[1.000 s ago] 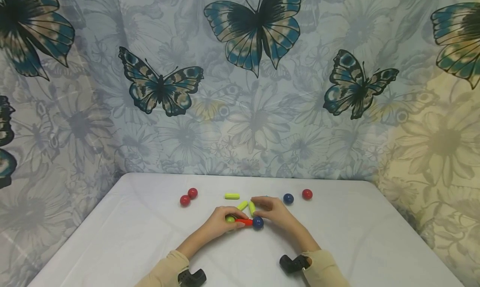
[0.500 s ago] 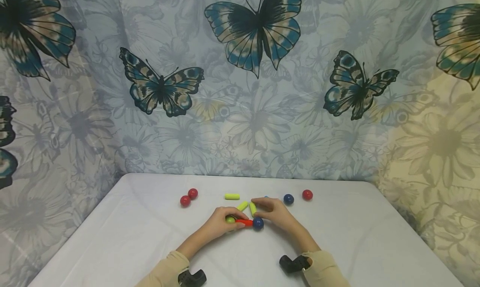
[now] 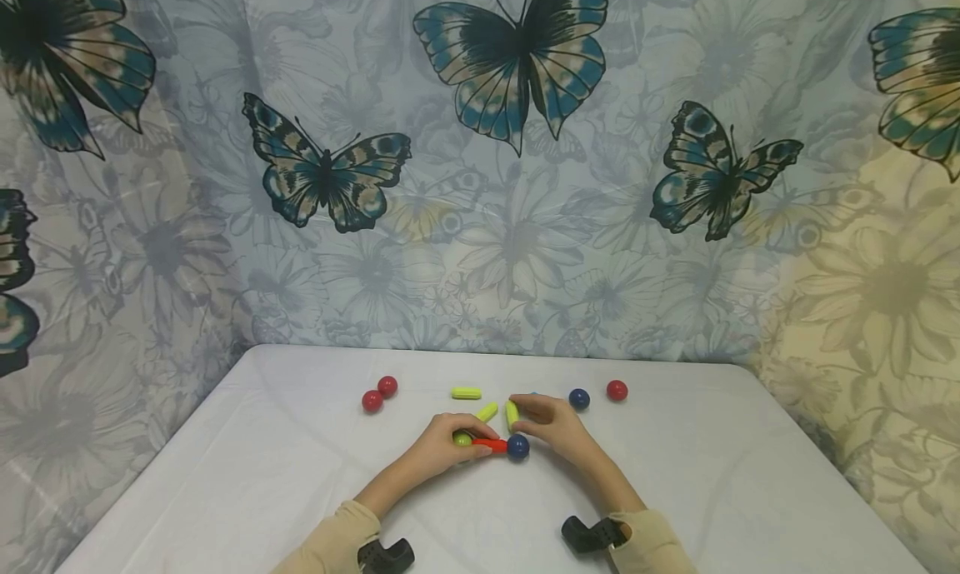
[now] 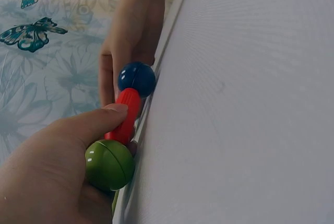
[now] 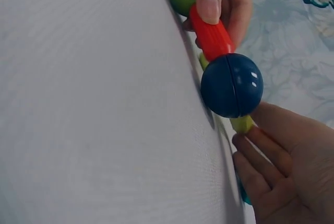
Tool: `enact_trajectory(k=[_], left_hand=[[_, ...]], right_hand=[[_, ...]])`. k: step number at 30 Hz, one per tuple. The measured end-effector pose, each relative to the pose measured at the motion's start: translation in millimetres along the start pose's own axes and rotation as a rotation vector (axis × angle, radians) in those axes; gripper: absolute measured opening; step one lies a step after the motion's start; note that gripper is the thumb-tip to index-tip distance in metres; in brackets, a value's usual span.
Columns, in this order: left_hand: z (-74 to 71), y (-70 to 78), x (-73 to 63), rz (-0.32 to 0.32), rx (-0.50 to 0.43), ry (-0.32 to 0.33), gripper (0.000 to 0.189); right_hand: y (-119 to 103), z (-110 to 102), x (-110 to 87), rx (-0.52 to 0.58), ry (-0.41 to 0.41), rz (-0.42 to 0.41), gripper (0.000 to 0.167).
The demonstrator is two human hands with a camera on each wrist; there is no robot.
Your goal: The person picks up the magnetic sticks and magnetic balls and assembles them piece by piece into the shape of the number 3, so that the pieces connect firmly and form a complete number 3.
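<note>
My left hand (image 3: pixel 444 442) pinches a red rod (image 4: pixel 124 117) between thumb and fingers. A green ball (image 4: pixel 109 165) sits at the rod's near end, against the palm side, and a dark blue ball (image 5: pixel 233 85) at its other end. Just right of that piece, my right hand (image 3: pixel 553 424) holds a yellow-green rod (image 3: pixel 512 416) between thumb and fingertips. In the right wrist view, the blue ball hides most of this rod, and only its end (image 5: pixel 242 125) shows by the fingers. A second yellow-green rod (image 3: pixel 487 411) lies just behind the left fingers.
Farther back on the white table (image 3: pixel 300 474) lies another yellow-green rod (image 3: pixel 466 393). Two red balls (image 3: pixel 379 393) are at the left; a blue ball (image 3: pixel 579 399) and a red ball (image 3: pixel 617 390) are at the right. A teal thing (image 5: pixel 244 192) is mostly hidden behind my right hand.
The yellow-green rod in my right hand has shifted slightly right and turned a little straighter. My left hand keeps its grip on the red rod, nearly still.
</note>
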State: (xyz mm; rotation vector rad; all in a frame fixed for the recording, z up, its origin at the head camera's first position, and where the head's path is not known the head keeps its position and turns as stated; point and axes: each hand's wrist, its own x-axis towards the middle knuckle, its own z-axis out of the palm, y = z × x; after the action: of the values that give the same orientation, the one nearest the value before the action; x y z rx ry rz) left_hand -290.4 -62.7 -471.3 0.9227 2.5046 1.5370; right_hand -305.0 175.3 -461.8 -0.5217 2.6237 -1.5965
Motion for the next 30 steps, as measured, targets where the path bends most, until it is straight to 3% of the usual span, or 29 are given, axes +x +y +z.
enact_trajectory(k=[16, 26, 30], left_hand=[[2.0, -1.7, 1.0, -0.025, -0.012, 0.008, 0.019], [-3.3, 24.2, -5.3, -0.022, -0.020, 0.001, 0.019], [-0.5, 15.1, -3.0, -0.029, -0.015, 0.012, 0.020]], right_hand=[[3.3, -5.1, -11.0, 0.088, 0.002, -0.030, 0.050], [3.0, -4.4, -15.1, 0.114, 0.015, -0.057, 0.051], [4.1, -3.8, -14.8, 0.124, 0.018, -0.058, 0.052]])
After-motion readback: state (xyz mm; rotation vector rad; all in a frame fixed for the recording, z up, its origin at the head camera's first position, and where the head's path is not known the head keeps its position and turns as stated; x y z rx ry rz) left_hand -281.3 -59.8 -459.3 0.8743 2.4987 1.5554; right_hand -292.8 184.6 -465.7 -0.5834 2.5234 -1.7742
